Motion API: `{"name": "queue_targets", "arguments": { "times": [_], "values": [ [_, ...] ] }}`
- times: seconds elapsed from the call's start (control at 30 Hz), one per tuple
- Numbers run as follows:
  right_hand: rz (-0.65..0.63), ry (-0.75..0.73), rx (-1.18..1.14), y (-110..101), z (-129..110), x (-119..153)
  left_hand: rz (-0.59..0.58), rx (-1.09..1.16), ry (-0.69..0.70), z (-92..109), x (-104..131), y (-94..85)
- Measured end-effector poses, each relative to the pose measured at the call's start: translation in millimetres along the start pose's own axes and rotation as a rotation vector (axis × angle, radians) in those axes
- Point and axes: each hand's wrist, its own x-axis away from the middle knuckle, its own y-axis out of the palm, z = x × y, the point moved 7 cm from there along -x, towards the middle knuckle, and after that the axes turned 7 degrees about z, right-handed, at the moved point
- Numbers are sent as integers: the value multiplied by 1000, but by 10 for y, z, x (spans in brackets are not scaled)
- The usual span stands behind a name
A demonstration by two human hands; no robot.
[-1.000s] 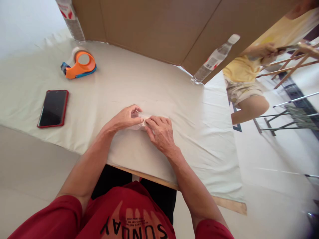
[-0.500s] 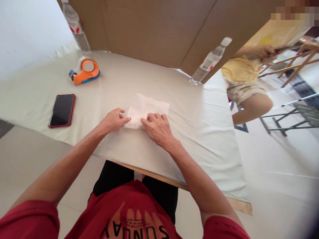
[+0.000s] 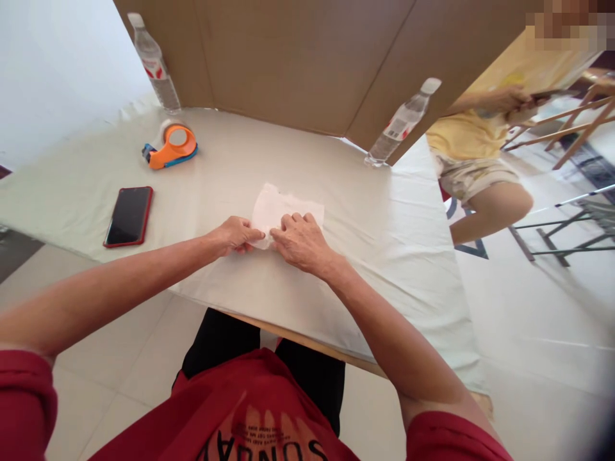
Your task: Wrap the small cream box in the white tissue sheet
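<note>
A thin white tissue point(image 3: 283, 203) lies spread on the cloth in front of me, its near edge uneven between my hands. My left hand point(image 3: 236, 234) pinches the near left corner, thumb on top and fingers curled below. Bent over the near right part is my right hand point(image 3: 302, 242), its thumb and forefinger closed on the near edge beside the left thumb. The right fingers hide some of the tissue.
A phone in a red case point(image 3: 129, 216) and an orange tape dispenser point(image 3: 173, 147) lie to the left. Two water bottles point(image 3: 156, 67) point(image 3: 402, 123) stand against a cardboard panel point(image 3: 298, 64). A seated person point(image 3: 480, 137) is beyond the table's right edge.
My left hand has moved right and closed from a looser pose onto the tissue's corner. The tissue's left side now lies flatter and more spread. My right hand has barely moved.
</note>
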Motion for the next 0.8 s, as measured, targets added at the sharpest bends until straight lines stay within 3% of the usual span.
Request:
{"name": "queue_targets", "arguments": {
  "times": [0.27,0.4,0.5,0.7,0.8],
  "values": [
    [61,71,-74,83,67,-43,49,152,91,153,22,165],
    [75,127,-111,97,75,-35,58,98,234,276,37,228],
    [53,155,-166,85,94,-12,-6,14,335,365,83,278],
    [29,133,-392,34,237,119,-267,-292,520,509,218,280],
    [184,171,-532,-57,419,300,-218,-375,649,569,238,237]
  ]
}}
